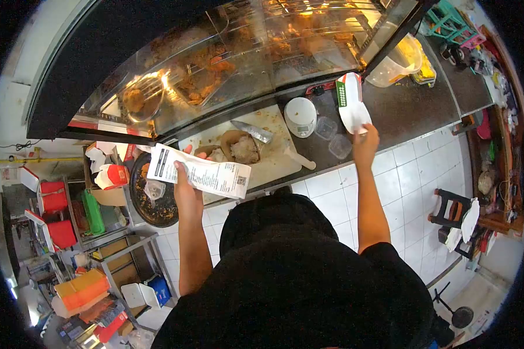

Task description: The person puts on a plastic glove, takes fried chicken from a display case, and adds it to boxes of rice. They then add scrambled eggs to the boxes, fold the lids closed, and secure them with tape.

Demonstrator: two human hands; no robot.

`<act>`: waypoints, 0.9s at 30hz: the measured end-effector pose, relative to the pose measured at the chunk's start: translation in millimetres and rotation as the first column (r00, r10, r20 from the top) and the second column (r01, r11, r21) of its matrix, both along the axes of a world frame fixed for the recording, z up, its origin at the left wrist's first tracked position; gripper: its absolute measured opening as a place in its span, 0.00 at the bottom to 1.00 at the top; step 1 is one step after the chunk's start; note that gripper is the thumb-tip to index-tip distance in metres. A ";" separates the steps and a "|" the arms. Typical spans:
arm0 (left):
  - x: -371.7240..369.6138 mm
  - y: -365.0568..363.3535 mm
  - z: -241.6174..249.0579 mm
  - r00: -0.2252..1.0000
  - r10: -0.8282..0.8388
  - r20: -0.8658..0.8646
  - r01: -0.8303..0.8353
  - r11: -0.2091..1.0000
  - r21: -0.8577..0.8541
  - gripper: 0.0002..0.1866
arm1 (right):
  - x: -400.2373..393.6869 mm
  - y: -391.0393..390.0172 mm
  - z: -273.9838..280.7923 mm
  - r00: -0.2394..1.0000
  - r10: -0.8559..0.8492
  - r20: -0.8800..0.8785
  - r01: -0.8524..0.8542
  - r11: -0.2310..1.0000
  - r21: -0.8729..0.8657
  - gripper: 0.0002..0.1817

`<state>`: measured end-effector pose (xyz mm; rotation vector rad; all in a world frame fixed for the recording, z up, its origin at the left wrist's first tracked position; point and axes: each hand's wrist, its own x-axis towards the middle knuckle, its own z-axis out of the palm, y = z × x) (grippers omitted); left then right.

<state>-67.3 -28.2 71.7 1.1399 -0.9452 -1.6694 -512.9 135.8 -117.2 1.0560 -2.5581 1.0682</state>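
Note:
My left hand [187,185] is closed on a white paper packet [201,171] printed with dark text and a square code, held over the left end of a cutting board [268,168]. Behind the packet, brown paper boxes of rice [244,150] stand on the board, partly covered by it. A cleaver [253,131] lies beside them. Out to the right, my right hand [365,142] grips the lower end of a paper food box [350,104], white inside with a green and red printed side. It is over the dark counter, near clear plastic tubs [339,145].
A white kitchen scale [300,117] stands between the board and the tubs. A glass display case [262,58] with fried food runs along the back. At left sits a round black tray [157,212] with crumbs. A large clear bucket [399,61] stands at the back right.

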 end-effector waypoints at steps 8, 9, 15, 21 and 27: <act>9.3 -4.6 -16.9 0.987 0.043 -0.158 -0.030 0.996 0.084 0.27 | -86.2 34.4 -66.3 0.596 -0.022 0.803 0.665 0.574 -0.478 0.15; 11.6 -5.0 -21.7 0.986 0.048 -0.158 -0.031 0.994 0.105 0.26 | -97.0 43.5 -87.8 0.687 -0.120 0.717 0.591 0.667 -0.454 0.15; 19.9 5.8 -22.1 0.991 0.132 -0.037 -0.120 0.967 0.225 0.22 | -100.3 74.3 -133.5 0.854 -0.380 0.356 0.479 0.842 -0.249 0.17; 48.8 22.4 -46.3 0.977 0.053 0.206 -0.079 0.990 0.119 0.20 | -73.5 75.6 -109.1 0.863 -0.461 0.204 0.469 0.883 0.014 0.18; 46.1 34.2 -38.5 0.986 -0.056 0.160 0.022 0.979 0.204 0.22 | -94.5 68.0 -127.7 0.887 -0.309 0.343 0.367 0.923 -0.119 0.16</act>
